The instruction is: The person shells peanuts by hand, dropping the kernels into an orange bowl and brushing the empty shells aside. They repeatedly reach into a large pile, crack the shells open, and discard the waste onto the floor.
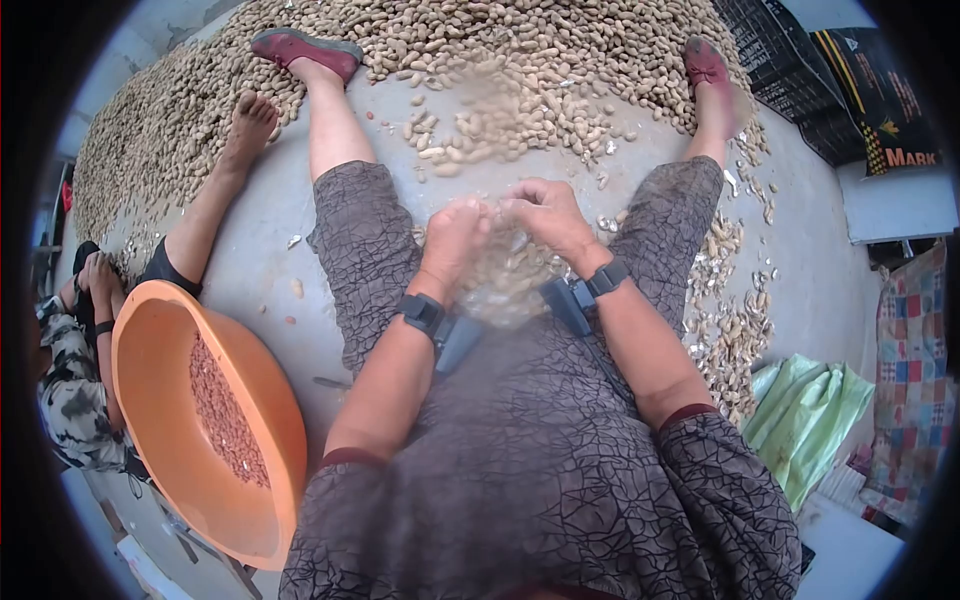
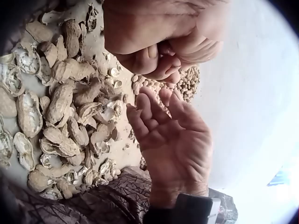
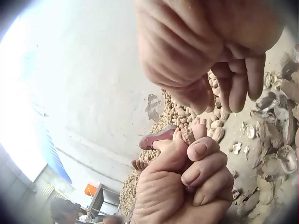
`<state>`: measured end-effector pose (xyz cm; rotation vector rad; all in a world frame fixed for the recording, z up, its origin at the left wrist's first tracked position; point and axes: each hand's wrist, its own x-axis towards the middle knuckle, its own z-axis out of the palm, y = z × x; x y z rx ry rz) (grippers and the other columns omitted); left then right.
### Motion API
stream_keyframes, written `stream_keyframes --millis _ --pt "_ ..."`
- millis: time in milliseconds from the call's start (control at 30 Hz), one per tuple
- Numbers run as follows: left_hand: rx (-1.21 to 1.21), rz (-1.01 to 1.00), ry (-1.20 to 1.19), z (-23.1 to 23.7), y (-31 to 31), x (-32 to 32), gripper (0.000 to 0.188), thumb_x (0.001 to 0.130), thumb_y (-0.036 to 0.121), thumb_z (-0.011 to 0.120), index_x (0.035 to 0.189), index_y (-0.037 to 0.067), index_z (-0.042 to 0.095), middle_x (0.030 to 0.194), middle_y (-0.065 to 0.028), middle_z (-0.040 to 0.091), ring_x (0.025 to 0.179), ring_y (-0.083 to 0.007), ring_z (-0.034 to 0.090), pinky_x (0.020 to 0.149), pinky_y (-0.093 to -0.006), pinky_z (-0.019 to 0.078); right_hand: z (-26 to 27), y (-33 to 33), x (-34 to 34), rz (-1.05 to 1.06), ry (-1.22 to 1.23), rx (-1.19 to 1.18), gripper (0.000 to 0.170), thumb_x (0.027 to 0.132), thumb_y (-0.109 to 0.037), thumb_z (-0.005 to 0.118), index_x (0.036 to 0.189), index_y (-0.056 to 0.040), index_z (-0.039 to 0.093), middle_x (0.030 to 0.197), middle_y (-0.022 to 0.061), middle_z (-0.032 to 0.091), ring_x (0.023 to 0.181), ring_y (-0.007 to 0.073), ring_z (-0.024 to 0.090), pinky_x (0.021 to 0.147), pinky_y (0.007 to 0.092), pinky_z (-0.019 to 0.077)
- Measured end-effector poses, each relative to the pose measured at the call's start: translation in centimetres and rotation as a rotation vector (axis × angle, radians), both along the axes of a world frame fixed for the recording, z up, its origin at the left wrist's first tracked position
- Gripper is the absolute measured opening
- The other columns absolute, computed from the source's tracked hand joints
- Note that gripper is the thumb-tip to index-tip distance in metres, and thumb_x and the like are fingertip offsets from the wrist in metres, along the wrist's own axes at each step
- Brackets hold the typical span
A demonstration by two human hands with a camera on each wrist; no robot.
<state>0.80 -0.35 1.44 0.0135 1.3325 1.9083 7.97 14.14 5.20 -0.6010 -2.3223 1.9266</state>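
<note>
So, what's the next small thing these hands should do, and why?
I'd guess the right hand should close in and help split the peanut: the left hand pinches it with its ridged shell showing, the right hand shows nothing in its grasp, and opened shells lie close by.

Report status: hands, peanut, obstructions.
Left hand: fingers pinching a peanut. Right hand: close by, loosely relaxed, no hold visible. Shells below; nothing visibly blocking either hand.
</note>
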Motion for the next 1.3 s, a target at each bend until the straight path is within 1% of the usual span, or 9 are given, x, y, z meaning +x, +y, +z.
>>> stream_keyframes --millis 267,433,767,867,933,967,1033,1100,1300 --pt "-0.078 -0.02 -0.014 0.1 0.2 0.2 0.018 0.092 0.02 0.054 0.084 0.005 0.057 0.065 0.0002 0.054 0.047 -0.0036 0.04 0.038 -0.0172 0.0273 -1.5 -1.1 -0.3 -0.01 0.042 0.065 0.016 0.076 -0.013 0.064 0.084 -0.0006 0.07 0.066 0.0086 0.065 0.062 0.0147 0.06 0.061 0.0287 0.0482" --pt "-0.037 -0.029 -0.025 -1.0 0.2 0.0 0.017 0.09 0.019 0.057 0.081 0.005 0.057 0.065 0.0004 0.055 0.047 -0.003 0.04 0.038 -0.0171 0.0276 -1.5 -1.7 -0.2 -0.045 0.117 0.266 0.014 0.073 -0.014 0.062 0.081 -0.0045 0.07 0.07 0.0152 0.065 0.063 0.0262 0.064 0.061 0.0339 0.0492" --pt "-0.054 0.009 -0.007 -0.1 0.1 0.4 0.017 0.088 0.019 0.061 0.078 0.006 0.057 0.064 0.0017 0.055 0.048 -0.0027 0.041 0.042 -0.0157 0.0313 -1.9 -2.2 -0.4 -0.088 0.153 0.442 0.013 0.072 -0.015 0.062 0.075 -0.0024 0.065 0.07 0.0165 0.063 0.062 0.0298 0.062 0.06 0.0378 0.0483" --pt "-0.076 0.014 0.033 -0.6 0.1 0.2 0.016 0.088 0.019 0.061 0.08 0.006 0.057 0.064 0.0019 0.055 0.049 -0.0025 0.043 0.044 -0.0152 0.0329 -2.7 -1.8 -0.6 -0.128 0.113 0.37 0.013 0.073 -0.013 0.061 0.07 -0.0008 0.063 0.064 0.0143 0.062 0.061 0.0261 0.062 0.059 0.0367 0.0479" --pt "-0.08 0.014 0.079 -1.3 0.3 0.1 0.015 0.088 0.018 0.061 0.081 0.005 0.058 0.065 0.0017 0.056 0.051 -0.0025 0.045 0.045 -0.0151 0.0345 -3.1 -1.1 -0.5 -0.054 0.067 0.051 0.014 0.078 -0.013 0.058 0.075 -0.0005 0.063 0.071 0.012 0.064 0.065 0.0217 0.063 0.059 0.0338 0.0496" --pt "-0.209 0.028 0.266 -1.7 0.4 0.1 0.014 0.088 0.017 0.061 0.082 0.004 0.059 0.067 0.0007 0.058 0.054 -0.0029 0.048 0.047 -0.016 0.0377 -3.3 -0.8 -0.4 -0.054 0.068 0.051 0.014 0.078 -0.013 0.058 0.075 -0.0005 0.063 0.071 0.012 0.064 0.065 0.0217 0.063 0.059 0.0338 0.0496" --pt "-0.338 0.042 0.452 -1.4 0.5 0.3 0.013 0.087 0.015 0.061 0.084 0.002 0.061 0.069 -0.0004 0.06 0.058 -0.0033 0.051 0.05 -0.017 0.041 -2.3 -0.6 -0.2 -0.104 -0.067 -0.608 0.016 0.087 -0.013 0.054 0.091 0.0008 0.061 0.086 0.0097 0.065 0.075 0.0222 0.065 0.066 0.0335 0.0541" --pt "-0.338 -0.004 0.716 -0.9 0.3 0.4 0.013 0.086 0.012 0.062 0.089 -0.001 0.064 0.072 -0.0024 0.063 0.062 -0.0044 0.054 0.054 -0.0194 0.0454 -1.9 -0.3 -0.1 -0.067 -0.073 -0.701 0.018 0.087 -0.013 0.053 0.095 0.0018 0.059 0.088 0.0103 0.064 0.077 0.0224 0.064 0.068 0.0344 0.0545" --pt "-0.425 -0.118 0.934 0.9 -0.2 0.4 0.019 0.083 0.008 0.063 0.098 -0.003 0.065 0.072 -0.0028 0.065 0.063 -0.0039 0.057 0.056 -0.0184 0.0473 -2.1 0.3 0.0 -0.02 -0.109 -0.84 0.02 0.089 -0.011 0.05 0.098 0.0042 0.058 0.088 0.0111 0.063 0.075 0.019 0.063 0.067 0.0314 0.0537"
